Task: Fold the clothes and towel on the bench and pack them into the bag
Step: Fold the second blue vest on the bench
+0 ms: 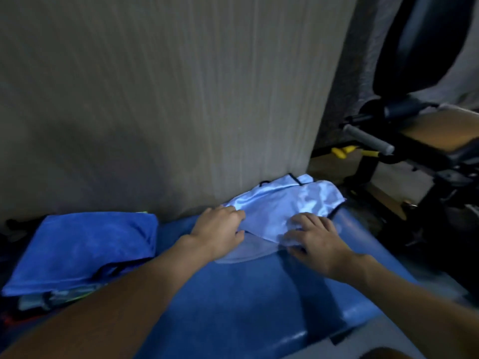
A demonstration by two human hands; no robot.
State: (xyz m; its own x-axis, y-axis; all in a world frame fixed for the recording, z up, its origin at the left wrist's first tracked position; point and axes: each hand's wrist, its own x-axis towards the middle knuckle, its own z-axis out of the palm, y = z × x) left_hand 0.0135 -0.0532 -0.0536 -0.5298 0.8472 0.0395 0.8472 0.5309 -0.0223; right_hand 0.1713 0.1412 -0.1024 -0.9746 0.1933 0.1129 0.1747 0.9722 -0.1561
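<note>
While right hand, fingers flat, and left hand, pinching, on pale garment: folded towel leftward, wall behind.

Probably a gym: padded bench, exercise machine.

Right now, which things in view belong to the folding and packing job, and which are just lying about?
Job: light blue garment, held by left hand and pressed by right hand; folded blue towel; blue bench.
Lying about: black gym machine with grey handle; yellow part beneath it; wall panel.
</note>
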